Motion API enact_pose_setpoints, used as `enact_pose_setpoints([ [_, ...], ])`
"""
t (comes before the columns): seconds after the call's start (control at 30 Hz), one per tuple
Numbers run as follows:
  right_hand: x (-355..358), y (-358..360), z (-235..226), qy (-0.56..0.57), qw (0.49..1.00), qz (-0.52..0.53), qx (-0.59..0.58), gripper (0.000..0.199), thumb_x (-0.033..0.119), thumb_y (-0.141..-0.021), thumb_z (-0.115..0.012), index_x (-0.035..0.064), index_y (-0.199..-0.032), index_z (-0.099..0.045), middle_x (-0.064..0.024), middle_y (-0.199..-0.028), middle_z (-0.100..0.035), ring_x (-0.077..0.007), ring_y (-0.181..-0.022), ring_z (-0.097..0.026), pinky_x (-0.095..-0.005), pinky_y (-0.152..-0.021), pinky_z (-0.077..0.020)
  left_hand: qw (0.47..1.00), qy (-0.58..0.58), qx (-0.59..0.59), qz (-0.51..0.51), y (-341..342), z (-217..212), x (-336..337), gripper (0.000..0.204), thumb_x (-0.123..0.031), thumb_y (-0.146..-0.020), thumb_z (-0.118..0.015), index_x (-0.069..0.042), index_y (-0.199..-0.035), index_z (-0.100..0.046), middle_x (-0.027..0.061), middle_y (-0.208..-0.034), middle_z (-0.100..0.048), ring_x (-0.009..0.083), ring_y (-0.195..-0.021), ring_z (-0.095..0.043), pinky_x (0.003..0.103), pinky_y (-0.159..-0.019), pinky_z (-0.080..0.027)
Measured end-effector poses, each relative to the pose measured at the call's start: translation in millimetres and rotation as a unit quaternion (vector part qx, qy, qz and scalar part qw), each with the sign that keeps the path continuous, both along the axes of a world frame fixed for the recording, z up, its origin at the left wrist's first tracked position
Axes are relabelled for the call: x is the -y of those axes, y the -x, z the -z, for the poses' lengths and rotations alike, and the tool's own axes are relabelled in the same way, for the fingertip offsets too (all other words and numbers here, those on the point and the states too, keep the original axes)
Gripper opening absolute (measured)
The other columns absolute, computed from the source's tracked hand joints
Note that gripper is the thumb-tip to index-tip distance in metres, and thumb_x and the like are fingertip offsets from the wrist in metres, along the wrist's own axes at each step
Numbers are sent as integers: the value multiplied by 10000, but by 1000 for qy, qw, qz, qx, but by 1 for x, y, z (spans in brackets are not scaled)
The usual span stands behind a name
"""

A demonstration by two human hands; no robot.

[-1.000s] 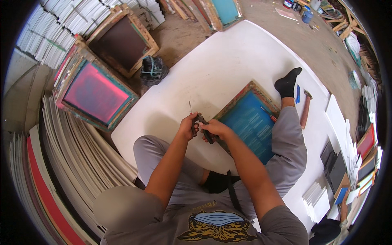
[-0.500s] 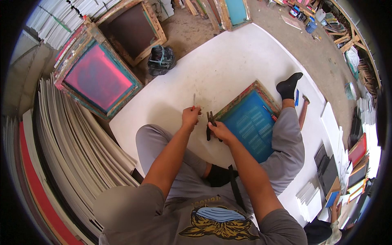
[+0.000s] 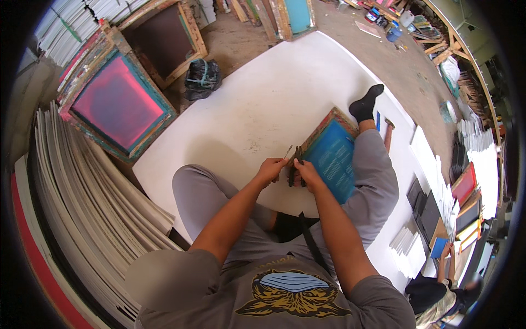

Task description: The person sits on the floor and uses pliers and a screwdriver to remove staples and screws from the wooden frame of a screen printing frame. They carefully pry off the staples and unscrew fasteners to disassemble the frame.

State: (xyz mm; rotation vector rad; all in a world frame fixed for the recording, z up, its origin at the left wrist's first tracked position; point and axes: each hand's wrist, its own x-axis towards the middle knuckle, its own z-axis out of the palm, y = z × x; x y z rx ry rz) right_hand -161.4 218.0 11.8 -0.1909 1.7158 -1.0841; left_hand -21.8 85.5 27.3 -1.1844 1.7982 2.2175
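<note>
Centrally, two bare hands are positioned close together above one white panel (image 3: 241,118). The left hand (image 3: 271,171) has its fingers closed on one slim metal-shafted tool (image 3: 289,152), shaft projecting upward; its handle is mostly concealed by the grip. The right hand (image 3: 308,174) has its fingers clamped on one pair of dark pliers (image 3: 297,155), jaws directed upward, located between the hands. Whether the left fingertips contact the pliers cannot be determined. One wood-framed printing screen with blue mesh (image 3: 334,156) lies on the panel just beyond the right hand, partly covered by the right leg (image 3: 372,175). Two black socks are visible: one on the extended right foot (image 3: 366,103), one near the crotch. Beside that foot lie one blue tool (image 3: 378,120) and one hammer (image 3: 389,134). Three further framed screens lean beyond the panel: one pink (image 3: 120,104), one dark brown (image 3: 161,41), one light blue (image 3: 298,15). One black plastic bag (image 3: 203,79) stands near the panel's far-left edge. One co-worker (image 3: 438,293) is at lower right.
</note>
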Motion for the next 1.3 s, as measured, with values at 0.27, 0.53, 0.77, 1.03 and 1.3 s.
enact_pose_setpoints([
  [0.27,-43,67,-2,-166,953,101,-235,369,312,-976,-656,-31,-1112,-640,-176,-871,-696,-287,-819,-700,-455,-697,-536,999,33,-23,-16,14,10,-20,376,-343,-930,-665,-64,-1181,-692,71,-689,-596,157,-524,-581,321,-414,-410],
  [0.53,-78,78,0,-264,886,62,-376,393,276,-859,-760,-22,-1111,-709,-234,-1072,-717,-415,-1022,-683,-489,-880,-522,957,285,-54,12,51,23,-77,357,-137,-844,-678,28,-1159,-654,244,-1068,-652,385,-953,-667,451,-849,-535],
  [0.77,-74,71,6,-264,791,32,-551,359,314,-911,-684,11,-1099,-722,-236,-1072,-717,-411,-1012,-677,-493,-885,-525,981,190,1,-47,115,27,-123,364,-231,-884,-666,53,-1112,-674,263,-1059,-684,423,-1020,-653,466,-895,-511],
  [1.03,-71,69,13,-156,874,-4,-460,356,315,-940,-641,18,-1126,-703,-195,-1055,-722,-390,-1023,-666,-467,-890,-505,986,97,-48,-123,121,22,-113,440,-374,-959,-621,27,-1122,-697,231,-1037,-715,359,-978,-695,417,-887,-523],
  [1.3,23,15,-11,-46,720,-271,-637,744,507,-976,-553,52,-1537,-376,-180,-1619,-311,-363,-1500,-269,-537,-1192,-249,875,459,101,119,-10,8,53,505,-381,-915,-672,-35,-1280,-629,211,-1366,-579,354,-1249,-563,460,-1024,-470],
])
